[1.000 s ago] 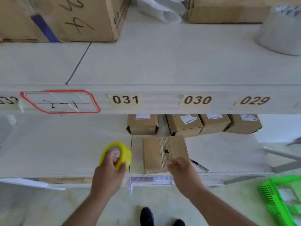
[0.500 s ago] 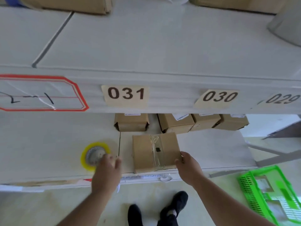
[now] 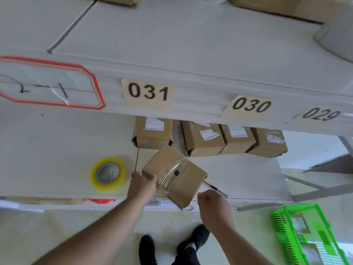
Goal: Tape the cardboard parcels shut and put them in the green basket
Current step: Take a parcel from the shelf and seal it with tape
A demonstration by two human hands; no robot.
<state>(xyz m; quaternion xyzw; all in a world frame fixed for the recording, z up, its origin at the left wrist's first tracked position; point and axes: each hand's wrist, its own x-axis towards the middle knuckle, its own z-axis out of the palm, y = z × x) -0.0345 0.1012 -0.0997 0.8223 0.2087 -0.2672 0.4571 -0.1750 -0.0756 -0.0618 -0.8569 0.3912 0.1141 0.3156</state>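
Note:
A brown cardboard parcel (image 3: 188,183) with a clear tape strip across its top lies turned at an angle at the front of the lower shelf (image 3: 242,175), one corner over the edge. My left hand (image 3: 143,181) grips its left corner. Just off the parcel's lower right side is my right hand (image 3: 211,200), fingers curled, with nothing seen in it. The yellow tape roll (image 3: 108,173) lies flat on the shelf, left of my left hand. Down on the floor at the lower right stands the green basket (image 3: 286,228).
Several more cardboard parcels (image 3: 202,140) stand in a row at the back of the lower shelf. A pen (image 3: 215,188) lies right of the held parcel. The upper shelf's front edge (image 3: 191,96) with number labels overhangs. My shoes (image 3: 147,247) are on the floor below.
My left hand let go of the tape roll, which now lies flat, and moved right onto the parcel. The parcel has turned and slid toward the shelf edge. My right hand came off it.

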